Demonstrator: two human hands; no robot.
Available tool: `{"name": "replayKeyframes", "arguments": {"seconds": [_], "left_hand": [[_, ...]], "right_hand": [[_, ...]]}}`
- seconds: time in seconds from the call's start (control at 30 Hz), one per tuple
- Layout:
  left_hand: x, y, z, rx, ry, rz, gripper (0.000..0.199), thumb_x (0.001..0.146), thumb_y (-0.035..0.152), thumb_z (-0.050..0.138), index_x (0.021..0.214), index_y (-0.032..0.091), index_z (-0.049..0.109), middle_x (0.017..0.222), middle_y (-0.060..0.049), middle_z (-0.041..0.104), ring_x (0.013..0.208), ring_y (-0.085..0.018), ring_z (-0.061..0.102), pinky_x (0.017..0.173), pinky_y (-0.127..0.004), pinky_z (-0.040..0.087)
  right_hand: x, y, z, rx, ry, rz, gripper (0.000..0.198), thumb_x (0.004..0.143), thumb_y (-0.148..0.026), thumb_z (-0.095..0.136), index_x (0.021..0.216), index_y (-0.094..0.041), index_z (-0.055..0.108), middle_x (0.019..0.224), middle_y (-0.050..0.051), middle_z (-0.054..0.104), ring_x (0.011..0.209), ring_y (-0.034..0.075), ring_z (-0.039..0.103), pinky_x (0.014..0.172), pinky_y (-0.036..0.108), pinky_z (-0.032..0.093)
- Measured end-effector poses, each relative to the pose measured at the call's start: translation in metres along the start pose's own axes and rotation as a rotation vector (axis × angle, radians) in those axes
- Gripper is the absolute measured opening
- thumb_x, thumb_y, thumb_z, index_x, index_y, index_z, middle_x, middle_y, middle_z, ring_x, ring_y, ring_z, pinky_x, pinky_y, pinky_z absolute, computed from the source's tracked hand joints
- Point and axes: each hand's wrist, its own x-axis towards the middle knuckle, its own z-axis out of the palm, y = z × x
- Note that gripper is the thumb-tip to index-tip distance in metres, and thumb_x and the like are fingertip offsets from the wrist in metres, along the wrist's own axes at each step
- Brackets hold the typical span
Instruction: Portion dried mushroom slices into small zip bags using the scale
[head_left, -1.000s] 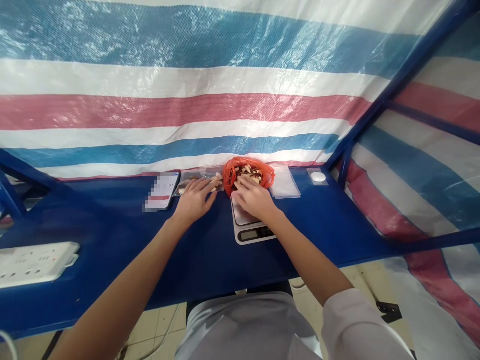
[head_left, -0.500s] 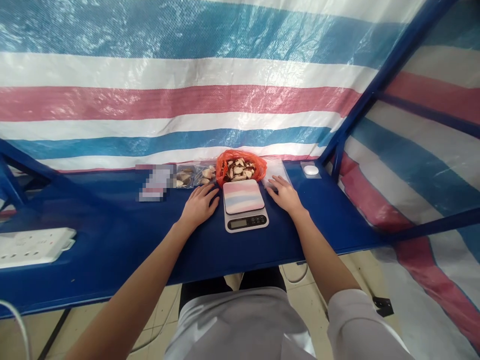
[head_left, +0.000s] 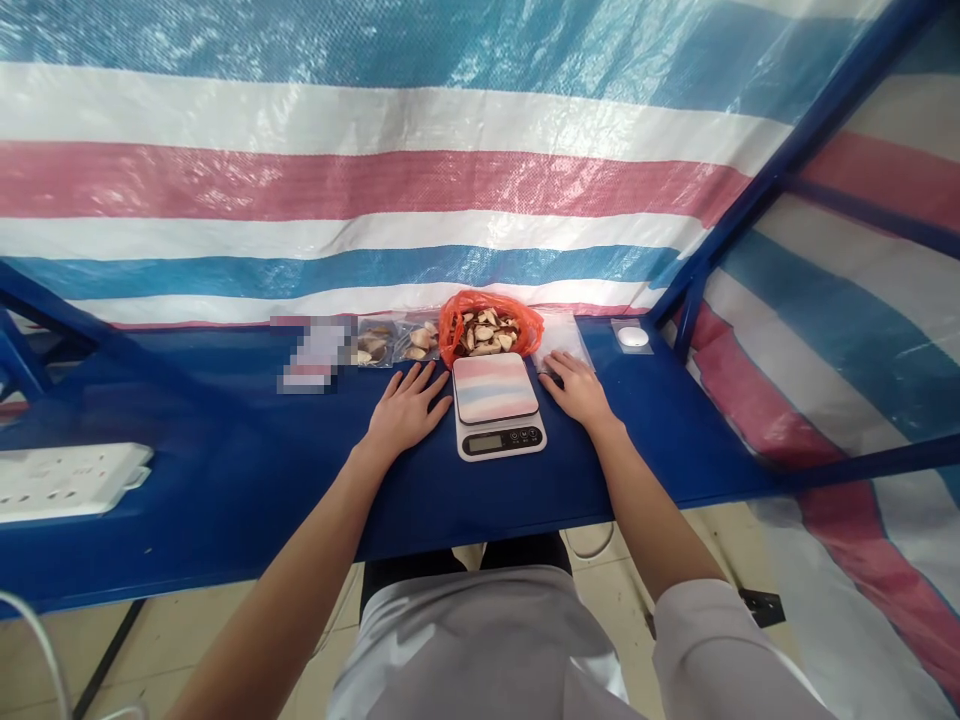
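My left hand (head_left: 411, 407) lies flat on the blue table (head_left: 247, 480) with its fingers spread, just left of a white kitchen scale (head_left: 496, 400). On the scale's other side, my right hand (head_left: 576, 388) rests open, its fingertips at the near edge of some clear plastic bags (head_left: 561, 334). Neither hand holds anything. Behind the scale, an open orange plastic bag (head_left: 448, 335) is filled with dried sliced pieces (head_left: 487, 332) that look like mushrooms. Two small clear bags with similar pieces, one bag (head_left: 375, 345) and another bag (head_left: 418, 342), lie beyond my left fingertips.
A blurred-out flat item (head_left: 315, 352) lies left of the small bags. A white round object in a clear packet (head_left: 632, 337) sits at the back right. A white power strip (head_left: 71, 480) is at the left. Blue frame bars and striped sheeting (head_left: 375, 180) enclose the table.
The fingers of my left hand have spread wider. My right hand stays in nearly the same place. The view has shifted slightly; the items on the table appear unmoved.
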Motion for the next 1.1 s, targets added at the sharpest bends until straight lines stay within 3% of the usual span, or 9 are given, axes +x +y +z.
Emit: {"name": "replayKeyframes", "arguments": {"seconds": [0.33, 0.57, 0.83, 1.1], "left_hand": [[-0.001, 0.001, -0.001, 0.008, -0.004, -0.011, 0.055, 0.101, 0.046, 0.037, 0.150, 0.022, 0.049, 0.159, -0.009, 0.039, 0.150, -0.031, 0.033, 0.123, -0.052, 0.024], [-0.001, -0.001, -0.001, 0.020, -0.007, 0.008, 0.055, 0.101, 0.046, 0.037, 0.150, 0.022, 0.048, 0.160, -0.009, 0.039, 0.150, -0.032, 0.032, 0.123, -0.053, 0.025], [-0.001, 0.000, -0.001, -0.001, -0.004, -0.004, 0.055, 0.101, 0.045, 0.037, 0.150, 0.023, 0.049, 0.159, -0.009, 0.039, 0.150, -0.031, 0.033, 0.124, -0.052, 0.024], [-0.002, -0.001, 0.000, -0.001, 0.005, 0.007, 0.056, 0.101, 0.046, 0.035, 0.149, 0.022, 0.050, 0.159, -0.009, 0.039, 0.150, -0.030, 0.033, 0.124, -0.051, 0.022]], "right_hand": [[0.000, -0.005, -0.004, 0.007, 0.019, 0.009, 0.037, 0.096, -0.034, 0.056, 0.128, -0.020, 0.068, 0.141, 0.012, 0.062, 0.137, 0.029, 0.052, 0.117, 0.046, 0.040], [0.009, -0.007, -0.018, 0.042, 0.037, 0.063, 0.039, 0.098, -0.041, 0.051, 0.130, -0.024, 0.067, 0.142, 0.007, 0.061, 0.134, 0.026, 0.056, 0.112, 0.042, 0.046], [0.027, 0.006, -0.021, -0.077, -0.128, -0.039, 0.036, 0.099, -0.037, 0.051, 0.127, -0.024, 0.069, 0.145, 0.006, 0.059, 0.140, 0.027, 0.050, 0.115, 0.043, 0.044], [0.022, -0.002, -0.019, -0.078, -0.037, 0.050, 0.030, 0.098, -0.036, 0.053, 0.119, -0.029, 0.073, 0.135, 0.001, 0.067, 0.130, 0.024, 0.059, 0.109, 0.040, 0.049]]}}
